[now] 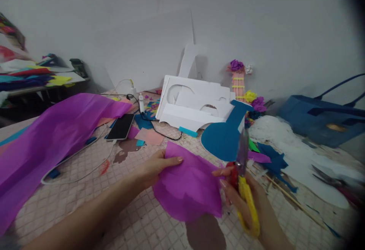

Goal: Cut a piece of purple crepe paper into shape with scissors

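Note:
My left hand point(155, 168) grips the left edge of a piece of purple tissue paper point(188, 185) held just above the table. My right hand point(242, 198) holds scissors point(243, 174) with red and yellow handles; their blades point up and away and look closed at the paper's right edge. The fingers of my right hand also touch that edge. A large purple tissue sheet point(48, 136) lies spread across the table at the left.
A phone point(121, 126) with a white cable lies beyond my left hand. White cut foam boards point(194, 103) lean at the wall, with a blue paper shape point(225, 136) in front. A blue bag point(319, 119) sits at the right. Paper scraps, wooden sticks and paper flowers point(251, 98) litter the checked tabletop point(119, 196).

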Demonstrator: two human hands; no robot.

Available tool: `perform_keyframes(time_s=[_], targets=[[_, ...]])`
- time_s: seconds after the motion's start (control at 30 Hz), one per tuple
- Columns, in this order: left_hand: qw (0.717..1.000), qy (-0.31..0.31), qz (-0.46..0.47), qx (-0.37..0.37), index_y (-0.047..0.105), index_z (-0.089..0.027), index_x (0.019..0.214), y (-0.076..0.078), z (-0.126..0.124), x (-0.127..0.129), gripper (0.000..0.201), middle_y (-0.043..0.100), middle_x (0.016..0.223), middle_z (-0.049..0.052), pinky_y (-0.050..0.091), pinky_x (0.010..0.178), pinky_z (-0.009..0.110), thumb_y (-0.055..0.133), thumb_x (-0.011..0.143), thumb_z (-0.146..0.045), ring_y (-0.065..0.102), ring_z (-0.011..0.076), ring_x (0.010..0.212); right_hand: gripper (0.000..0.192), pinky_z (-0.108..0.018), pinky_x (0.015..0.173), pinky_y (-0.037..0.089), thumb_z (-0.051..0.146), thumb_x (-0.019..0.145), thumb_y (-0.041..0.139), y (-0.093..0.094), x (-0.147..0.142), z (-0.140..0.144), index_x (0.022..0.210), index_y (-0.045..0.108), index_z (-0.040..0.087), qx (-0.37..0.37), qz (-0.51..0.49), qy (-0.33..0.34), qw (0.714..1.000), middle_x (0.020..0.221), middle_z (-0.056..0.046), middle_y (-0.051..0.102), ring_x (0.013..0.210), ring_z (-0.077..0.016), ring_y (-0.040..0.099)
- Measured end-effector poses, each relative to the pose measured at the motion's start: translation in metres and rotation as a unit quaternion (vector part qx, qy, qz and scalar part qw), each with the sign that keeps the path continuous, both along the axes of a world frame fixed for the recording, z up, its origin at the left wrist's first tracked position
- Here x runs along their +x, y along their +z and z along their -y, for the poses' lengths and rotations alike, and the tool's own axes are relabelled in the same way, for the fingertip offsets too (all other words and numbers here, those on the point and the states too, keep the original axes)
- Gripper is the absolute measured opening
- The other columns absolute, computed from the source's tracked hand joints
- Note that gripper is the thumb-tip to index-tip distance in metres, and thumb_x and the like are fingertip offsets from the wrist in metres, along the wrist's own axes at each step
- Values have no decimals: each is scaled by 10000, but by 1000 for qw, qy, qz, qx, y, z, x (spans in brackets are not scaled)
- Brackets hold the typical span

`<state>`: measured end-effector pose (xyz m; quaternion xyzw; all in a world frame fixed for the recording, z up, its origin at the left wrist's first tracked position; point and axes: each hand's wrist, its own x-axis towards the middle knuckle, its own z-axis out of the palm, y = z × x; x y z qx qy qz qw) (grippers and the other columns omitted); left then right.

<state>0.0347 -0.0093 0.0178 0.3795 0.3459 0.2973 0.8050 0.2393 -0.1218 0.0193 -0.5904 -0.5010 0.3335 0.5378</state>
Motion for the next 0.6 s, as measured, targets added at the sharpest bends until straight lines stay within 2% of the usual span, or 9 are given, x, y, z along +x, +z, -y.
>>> perform_keyframes(time_s=[0.07,0.2,0.33,0.47,0.6], targets=[[1000,13,-10,-2,673,-114,784,1,0,0,262,689,691,32,519,578,235,805,593,-236,637,133,589,265,-253,428,417,468,731,664,-1,0,3,822,544,250,-4,-2,7,1000,763,-31,635,492,-136,497],[1000,17,-7,0,675,-115,794,6,2,-1,270,696,711,41,516,596,238,802,595,-245,644,141,610,226,-250,410,402,447,758,640,-13,-2,4,829,579,241,-50,29,65,996,788,-32,642,456,-120,485],[1000,5,1,4,680,-124,837,6,3,-2,272,708,774,55,520,639,255,782,631,-270,651,153,660,272,-234,388,397,463,722,668,-24,-9,3,828,588,225,-83,15,104,991,747,-12,633,422,-100,473],[999,-8,37,12,676,-125,886,1,1,-3,283,707,821,60,516,699,268,770,653,-258,652,160,720,299,-222,398,408,493,731,656,-22,-13,3,830,588,218,-84,0,100,991,658,17,574,442,-102,482],[998,-13,56,11,673,-118,872,-1,1,-3,281,700,795,63,506,673,261,775,647,-251,648,160,698,328,-213,384,410,521,735,641,-22,-13,3,843,574,219,-89,7,118,989,604,45,516,420,-89,448]])
